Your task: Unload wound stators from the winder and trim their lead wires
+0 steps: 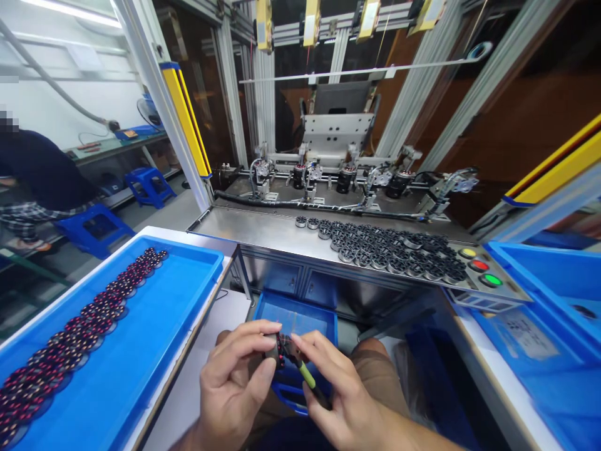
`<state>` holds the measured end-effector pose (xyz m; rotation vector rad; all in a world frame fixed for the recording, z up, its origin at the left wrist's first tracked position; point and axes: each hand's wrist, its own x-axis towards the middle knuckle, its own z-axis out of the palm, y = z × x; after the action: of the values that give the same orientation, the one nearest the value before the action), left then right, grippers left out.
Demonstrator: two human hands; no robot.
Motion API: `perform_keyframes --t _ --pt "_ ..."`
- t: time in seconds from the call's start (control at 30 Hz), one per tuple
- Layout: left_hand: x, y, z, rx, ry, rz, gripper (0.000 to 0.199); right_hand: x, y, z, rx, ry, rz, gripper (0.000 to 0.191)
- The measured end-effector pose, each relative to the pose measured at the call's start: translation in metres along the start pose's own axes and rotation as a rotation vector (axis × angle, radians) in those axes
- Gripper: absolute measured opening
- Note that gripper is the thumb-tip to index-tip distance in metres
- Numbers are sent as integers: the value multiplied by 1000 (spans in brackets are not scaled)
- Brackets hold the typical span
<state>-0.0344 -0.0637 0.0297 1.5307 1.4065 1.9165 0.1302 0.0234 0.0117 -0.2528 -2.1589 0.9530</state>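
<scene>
My left hand [230, 382] has its thumb and fingers closed round a small dark motor stator [280, 352] with red on its face, held above my lap. In my right hand [350, 391] is a pair of cutting pliers [307, 375] with green and black handles. Their jaws are against the stator's face or right beside it; my fingers partly cover the spot. Below both hands is a blue bin [295, 307] on the floor side of the bench.
On the left, a blue tray [154, 313] carries rows of red-wound stators [101, 310]. Many dark stators [389, 247] crowd the metal shelf before a winding machine [338, 131]. Lit push buttons [479, 265] and a blue crate [563, 294] stand right. A person [42, 169] sits far left.
</scene>
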Motion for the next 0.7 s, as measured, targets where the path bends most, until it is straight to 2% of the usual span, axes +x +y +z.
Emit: perform_keyframes --t 0.23,0.43,0.53,0.6,0.7 --pt "-1 -1 1 4 -25 -2 25 -7 1 1 -102 24 -11 74" --pt "-1 -11 -6 -14 -68 36 23 -3 1 -7 -162 46 239 65" --pt "1 -19 -10 10 -72 126 41 3 -1 -20 -77 -32 345 56" --pt "3 -22 -13 82 -64 178 54 3 -4 -28 -6 -69 414 51" --pt "5 -21 -15 265 -97 259 51 -6 -7 -37 107 -82 495 48"
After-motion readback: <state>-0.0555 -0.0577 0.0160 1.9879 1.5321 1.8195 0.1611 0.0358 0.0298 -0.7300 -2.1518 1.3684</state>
